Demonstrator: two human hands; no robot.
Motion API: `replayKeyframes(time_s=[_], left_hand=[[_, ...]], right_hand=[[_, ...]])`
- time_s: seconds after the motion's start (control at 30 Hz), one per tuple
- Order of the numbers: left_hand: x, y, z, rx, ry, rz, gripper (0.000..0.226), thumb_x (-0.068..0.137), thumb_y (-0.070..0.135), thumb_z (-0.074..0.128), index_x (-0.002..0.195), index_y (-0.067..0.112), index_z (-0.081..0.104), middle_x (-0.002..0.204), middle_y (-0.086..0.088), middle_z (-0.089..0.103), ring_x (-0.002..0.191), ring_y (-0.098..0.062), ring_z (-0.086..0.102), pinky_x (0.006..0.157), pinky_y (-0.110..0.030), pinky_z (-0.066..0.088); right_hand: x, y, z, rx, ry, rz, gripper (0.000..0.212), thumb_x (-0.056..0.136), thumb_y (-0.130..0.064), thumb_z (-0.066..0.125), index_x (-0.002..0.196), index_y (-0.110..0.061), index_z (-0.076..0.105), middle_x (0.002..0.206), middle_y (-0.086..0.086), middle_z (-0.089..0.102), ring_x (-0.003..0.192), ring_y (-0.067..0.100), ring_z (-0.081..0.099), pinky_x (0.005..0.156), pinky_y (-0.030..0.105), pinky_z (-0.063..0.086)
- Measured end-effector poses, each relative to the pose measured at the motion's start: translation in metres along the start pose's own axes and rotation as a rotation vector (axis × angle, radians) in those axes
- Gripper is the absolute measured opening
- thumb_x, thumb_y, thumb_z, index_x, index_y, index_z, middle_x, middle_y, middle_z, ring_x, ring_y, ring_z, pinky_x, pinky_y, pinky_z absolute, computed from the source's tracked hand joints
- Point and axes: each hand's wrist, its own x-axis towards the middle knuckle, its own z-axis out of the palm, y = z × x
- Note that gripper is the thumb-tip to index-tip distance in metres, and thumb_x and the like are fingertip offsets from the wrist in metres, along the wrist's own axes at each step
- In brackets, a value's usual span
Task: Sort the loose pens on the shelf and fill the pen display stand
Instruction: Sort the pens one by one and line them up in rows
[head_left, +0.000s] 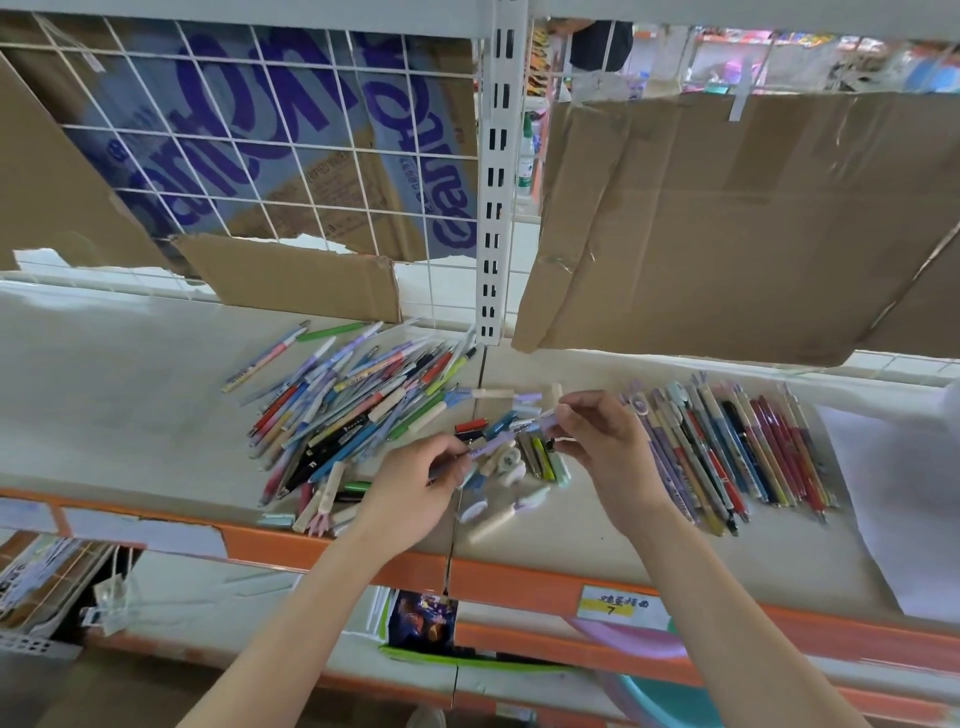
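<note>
Both hands meet over the shelf: the left hand and right hand each pinch an end of one purple pen. Left lies the loose heap, right the sorted row. Cardboard hangs behind.

Both hands pinch a purple pen over the shelf.
</note>
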Motion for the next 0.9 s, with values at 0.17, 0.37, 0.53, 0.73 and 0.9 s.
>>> replayKeyframes(time_s=[0.17,0.37,0.53,0.73,0.9], left_hand=[[0.001,0.0,0.0,-0.01,0.007,-0.004,0.005,0.092,0.018,0.057,0.094,0.019,0.062,0.081,0.019,0.059,0.081,0.01,0.053,0.067,-0.005,0.039],[0.001,0.004,0.005,-0.038,-0.025,-0.025,0.01,0.093,0.016,0.056,0.089,0.018,0.064,0.073,0.005,0.063,0.065,-0.007,0.054,0.059,-0.019,0.039],[0.003,0.009,0.01,-0.212,-0.131,-0.185,0.021,0.095,0.012,0.05,0.083,0.011,0.068,0.05,0.013,0.05,0.049,-0.001,0.041,0.053,-0.017,0.031],[0.015,0.027,0.017,-0.523,-0.184,-0.337,0.024,0.098,0.015,0.046,0.085,0.012,0.066,0.05,0.01,0.049,0.038,-0.002,0.038,0.041,-0.016,0.03],[0.028,0.024,0.014,-0.137,-0.13,-0.116,0.019,0.096,0.026,0.05,0.094,0.018,0.067,0.083,0.003,0.068,0.072,-0.013,0.062,0.069,-0.024,0.048]], right_hand=[[0.001,0.0,0.001,0.039,0.005,-0.04,0.004,0.089,-0.001,0.057,0.089,-0.004,0.059,0.077,0.01,0.069,0.069,0.015,0.065,0.065,0.021,0.052],[-0.002,0.008,0.01,-0.034,-0.069,-0.015,0.008,0.09,0.0,0.057,0.087,-0.007,0.058,0.072,0.005,0.066,0.069,0.012,0.061,0.066,0.02,0.051],[-0.004,0.012,0.015,-0.08,-0.057,-0.033,0.014,0.09,0.007,0.052,0.084,-0.005,0.054,0.075,0.01,0.062,0.069,0.016,0.057,0.07,0.027,0.05],[-0.001,0.004,0.024,-0.112,-0.069,-0.08,0.021,0.093,0.003,0.05,0.107,-0.011,0.047,0.073,0.008,0.065,0.068,0.02,0.062,0.068,0.029,0.055],[0.015,-0.013,0.013,-0.227,0.037,-0.171,0.036,0.092,-0.003,0.055,0.108,-0.035,0.047,0.067,0.005,0.064,0.062,0.009,0.057,0.063,0.018,0.046]])
